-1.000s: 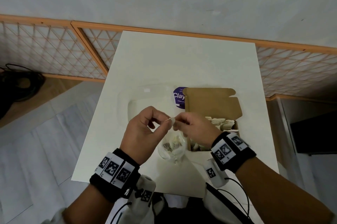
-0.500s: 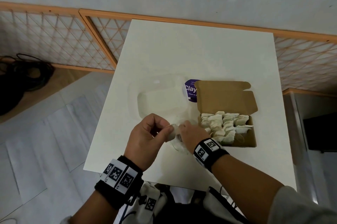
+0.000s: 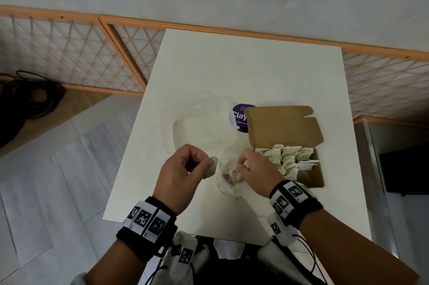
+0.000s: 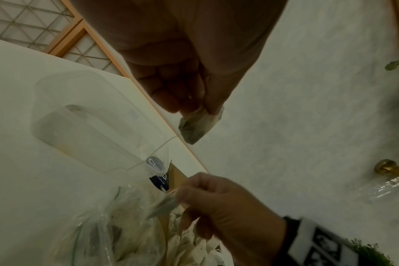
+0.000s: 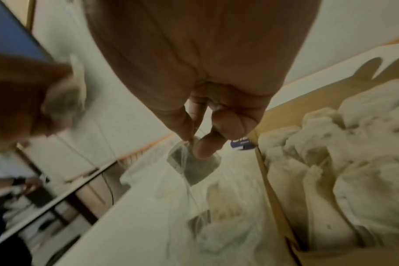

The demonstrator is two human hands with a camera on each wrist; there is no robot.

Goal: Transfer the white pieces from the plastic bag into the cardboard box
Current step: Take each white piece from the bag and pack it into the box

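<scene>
A clear plastic bag point(image 3: 228, 179) with white pieces inside lies on the white table point(image 3: 255, 71), between my hands. My left hand point(image 3: 210, 164) pinches one white piece point(image 3: 211, 168), seen close in the left wrist view point(image 4: 197, 126), just left of the bag. A thin thread point(image 4: 155, 153) runs from it towards my right hand point(image 4: 180, 196). My right hand point(image 3: 242, 164) pinches another white piece point(image 5: 194, 165) at the bag's mouth. The open cardboard box point(image 3: 312, 178) right of the bag holds several white pieces point(image 3: 290, 159).
A clear plastic container point(image 3: 199, 122) stands behind the bag. A purple round label point(image 3: 240, 117) shows beside the box lid point(image 3: 283, 124). An orange lattice fence point(image 3: 69, 52) runs behind the table. Black cables point(image 3: 27, 99) lie on the floor at the left.
My hands have drawn apart: the left keeps its white piece, the right has gone down into the bag's mouth. The view has shifted, so the box's contents now show fully.
</scene>
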